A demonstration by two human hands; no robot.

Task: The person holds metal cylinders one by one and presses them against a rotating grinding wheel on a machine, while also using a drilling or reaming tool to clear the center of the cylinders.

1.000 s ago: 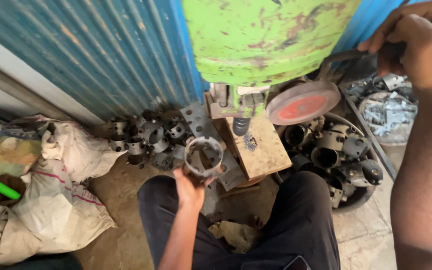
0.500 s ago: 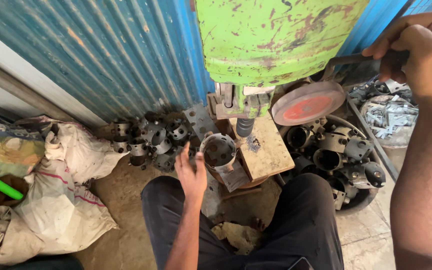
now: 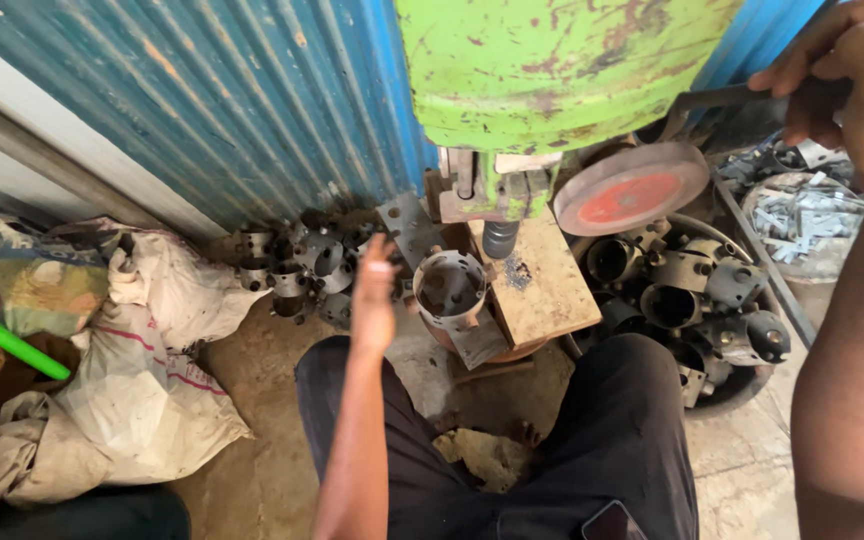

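I see the perforated metal cup [image 3: 449, 287] sitting on the press's rusty work plate [image 3: 542, 290], just beside the ram [image 3: 499, 238]; my left hand [image 3: 374, 300] hovers open-fingered beside it, not gripping; my right hand [image 3: 837, 75] is clenched around the dark lever handle [image 3: 717, 97] of the green press [image 3: 562, 65]; finished cups [image 3: 302, 262] pile against the corrugated wall [image 3: 202, 110].

Dull grey metal cup [image 3: 449, 288], chipped green-painted metal press [image 3: 552, 70], worn wooden block [image 3: 542, 290] — coarse cloth sacks [image 3: 142, 400].

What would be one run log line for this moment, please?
left hand: open, beside metal cup part | right hand: gripping press lever | part under green press, on wooden block
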